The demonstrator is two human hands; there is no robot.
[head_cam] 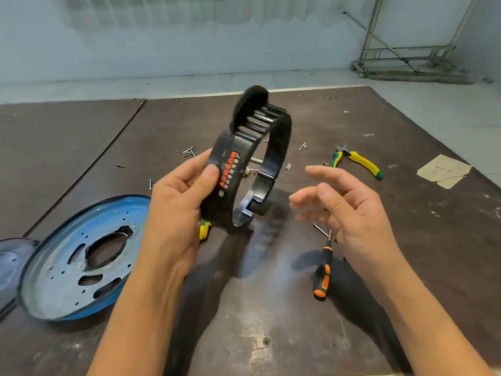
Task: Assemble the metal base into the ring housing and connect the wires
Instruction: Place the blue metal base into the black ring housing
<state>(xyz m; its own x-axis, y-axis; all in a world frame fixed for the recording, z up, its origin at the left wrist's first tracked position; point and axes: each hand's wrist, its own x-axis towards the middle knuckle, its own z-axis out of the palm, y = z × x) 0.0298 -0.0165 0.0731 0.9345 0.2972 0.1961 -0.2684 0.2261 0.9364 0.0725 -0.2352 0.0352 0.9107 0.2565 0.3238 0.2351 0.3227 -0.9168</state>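
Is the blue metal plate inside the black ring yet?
Out: the metal base lies on the table, apart from the ring housing held up by the left hand.

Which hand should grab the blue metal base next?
Probably the right hand: it's open and empty, while the left hand holds the ring housing. The metal base lies far left, so it must reach across.

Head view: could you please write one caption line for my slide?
Left hand grips the black ring housing above the table, right hand open beside it; the metal base lies apart.
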